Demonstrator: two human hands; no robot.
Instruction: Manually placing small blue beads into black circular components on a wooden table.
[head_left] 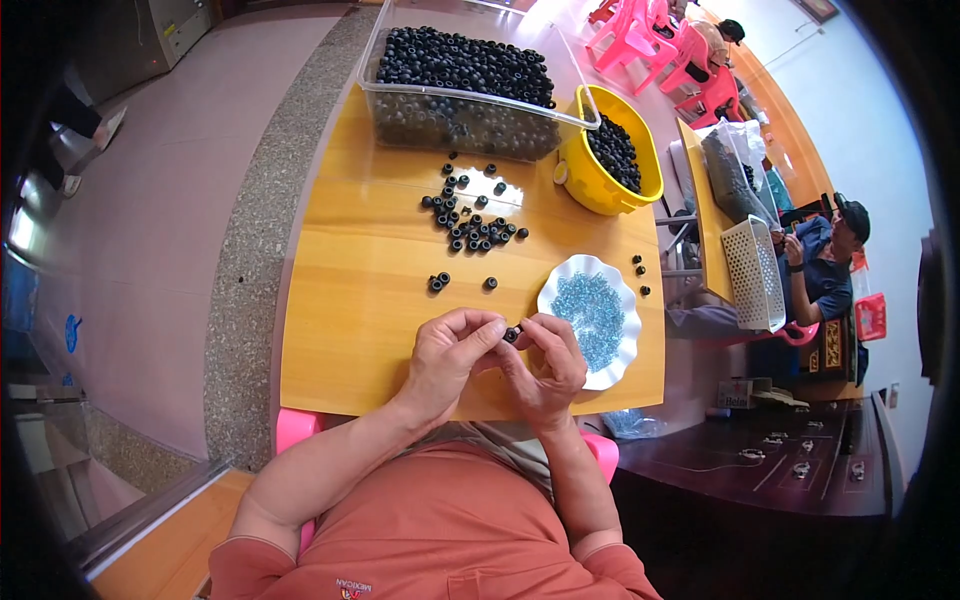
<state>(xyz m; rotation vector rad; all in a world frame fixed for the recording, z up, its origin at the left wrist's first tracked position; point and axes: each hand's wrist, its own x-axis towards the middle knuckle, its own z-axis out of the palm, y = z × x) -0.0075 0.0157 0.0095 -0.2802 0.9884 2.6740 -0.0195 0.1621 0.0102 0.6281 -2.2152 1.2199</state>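
Both hands pinch one small black ring between them: left hand fingertips on its left side, right hand fingertips on its right. Ring sits above the near edge of the wooden table, just left of a white scalloped plate of pale blue pieces. Loose black rings lie farther out, before a clear bin and yellow tub of more.

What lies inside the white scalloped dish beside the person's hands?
The white scalloped dish holds a heap of small pale blue pieces. The right hand covers its near-left rim; the dish floor beneath the heap is hidden.
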